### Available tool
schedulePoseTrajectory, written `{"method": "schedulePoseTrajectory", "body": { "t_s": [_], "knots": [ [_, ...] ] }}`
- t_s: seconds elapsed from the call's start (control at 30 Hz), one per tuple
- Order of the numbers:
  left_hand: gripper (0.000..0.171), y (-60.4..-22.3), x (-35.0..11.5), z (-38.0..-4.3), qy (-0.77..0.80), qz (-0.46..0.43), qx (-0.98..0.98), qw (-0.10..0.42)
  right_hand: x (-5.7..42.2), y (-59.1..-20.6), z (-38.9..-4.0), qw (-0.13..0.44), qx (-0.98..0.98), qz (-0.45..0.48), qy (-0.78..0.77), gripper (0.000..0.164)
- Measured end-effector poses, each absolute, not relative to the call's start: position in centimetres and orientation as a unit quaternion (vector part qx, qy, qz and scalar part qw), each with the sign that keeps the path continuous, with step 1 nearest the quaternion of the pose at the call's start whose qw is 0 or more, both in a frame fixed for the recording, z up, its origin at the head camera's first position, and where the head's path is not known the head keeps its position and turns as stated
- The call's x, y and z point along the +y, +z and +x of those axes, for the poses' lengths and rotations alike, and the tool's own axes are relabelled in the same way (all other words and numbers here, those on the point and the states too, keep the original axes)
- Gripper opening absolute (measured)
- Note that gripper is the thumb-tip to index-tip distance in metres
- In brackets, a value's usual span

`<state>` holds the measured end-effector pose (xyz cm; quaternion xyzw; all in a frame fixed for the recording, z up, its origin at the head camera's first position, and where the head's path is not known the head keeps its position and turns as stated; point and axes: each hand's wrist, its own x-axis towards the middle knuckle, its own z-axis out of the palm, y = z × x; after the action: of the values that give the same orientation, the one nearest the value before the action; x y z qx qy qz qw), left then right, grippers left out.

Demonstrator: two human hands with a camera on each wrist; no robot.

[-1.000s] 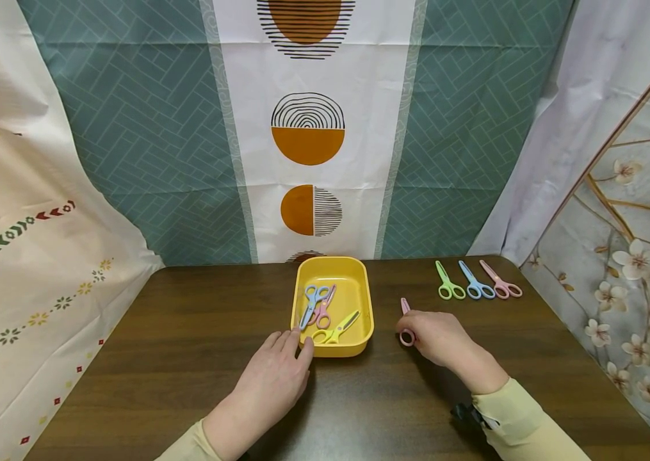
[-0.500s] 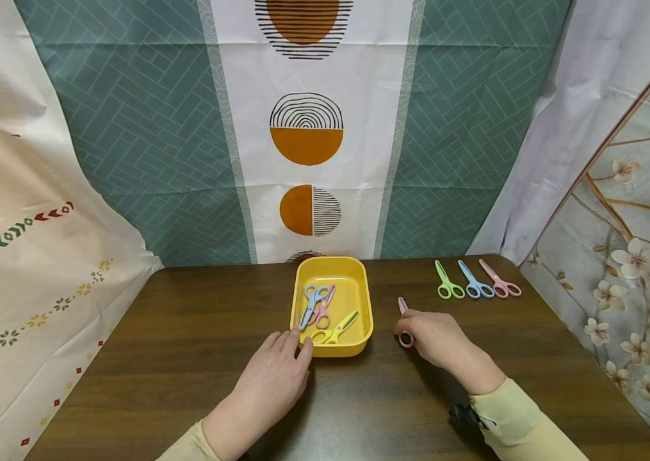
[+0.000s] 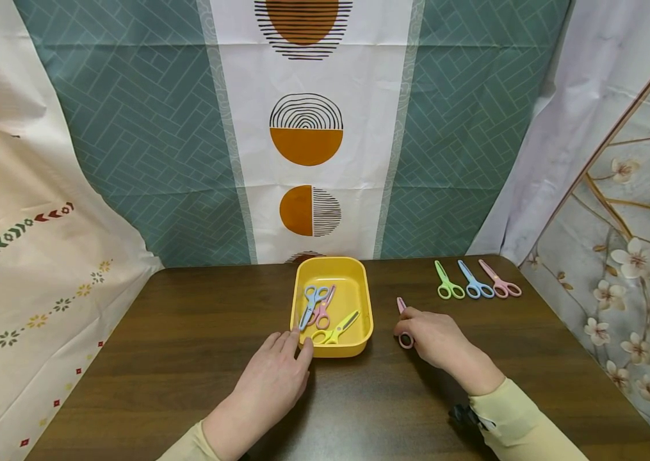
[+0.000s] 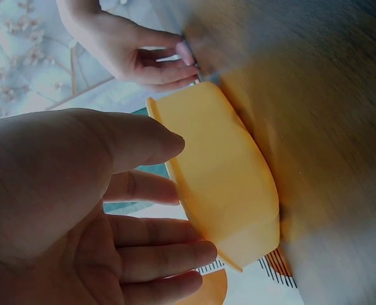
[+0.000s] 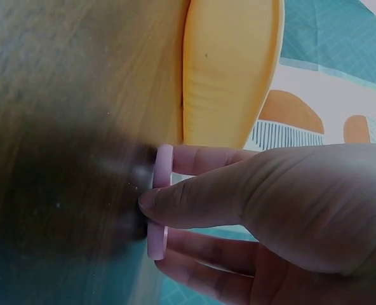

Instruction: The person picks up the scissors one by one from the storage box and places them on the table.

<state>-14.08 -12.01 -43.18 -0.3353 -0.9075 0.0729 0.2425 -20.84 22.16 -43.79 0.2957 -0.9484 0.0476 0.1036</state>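
My right hand [image 3: 433,334] pinches a pair of pink scissors [image 3: 406,340] by the handle end, right at the tabletop, to the right of a yellow tray [image 3: 366,301]. The blades point away from me. In the right wrist view, the thumb lies across the pink handle [image 5: 163,162] and fingers sit behind it. My left hand [image 3: 275,374] is at the tray's near left corner, thumb and fingertips at the rim, fingers fairly straight. Inside the tray lie blue scissors [image 3: 309,310], partly over pink scissors [image 3: 323,317], and yellow scissors [image 3: 333,334] nearer to me.
At the back right of the brown table [image 3: 209,307] lie green scissors [image 3: 444,279], blue scissors [image 3: 472,280] and pink scissors [image 3: 498,279] in a row. A patterned curtain [image 3: 157,160] hangs behind the table's far edge.
My right hand, with the pink scissors, has shifted very slightly left towards the tray. The left hand and the tray keep their places.
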Motion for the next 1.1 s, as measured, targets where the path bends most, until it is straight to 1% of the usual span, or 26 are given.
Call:
{"method": "schedulePoseTrajectory", "body": {
  "t_s": [0.33,0.47,0.63,0.8,1.1],
  "knots": [
    [0.049,-43.3,-12.1,-14.1,0.071,-0.337,-0.906,0.248,21.9,-43.9,-20.9,0.099,-0.952,0.288,0.034,0.032],
    [0.049,-43.3,-12.1,-14.1,0.071,-0.337,-0.906,0.246,21.9,-43.6,-20.6,0.106,-0.954,0.278,0.030,0.031],
    [0.050,-43.2,-12.1,-14.2,0.071,-0.338,-0.905,0.247,21.4,-43.0,-19.7,0.112,-0.964,0.239,0.032,0.024],
    [0.051,-43.1,-12.2,-14.2,0.070,-0.339,-0.905,0.249,20.4,-42.5,-18.5,0.100,-0.972,0.211,0.018,0.017],
    [0.049,-43.1,-12.2,-14.2,0.069,-0.339,-0.904,0.252,19.6,-42.8,-16.9,0.078,-0.976,0.204,0.001,0.025]
  ]
}}
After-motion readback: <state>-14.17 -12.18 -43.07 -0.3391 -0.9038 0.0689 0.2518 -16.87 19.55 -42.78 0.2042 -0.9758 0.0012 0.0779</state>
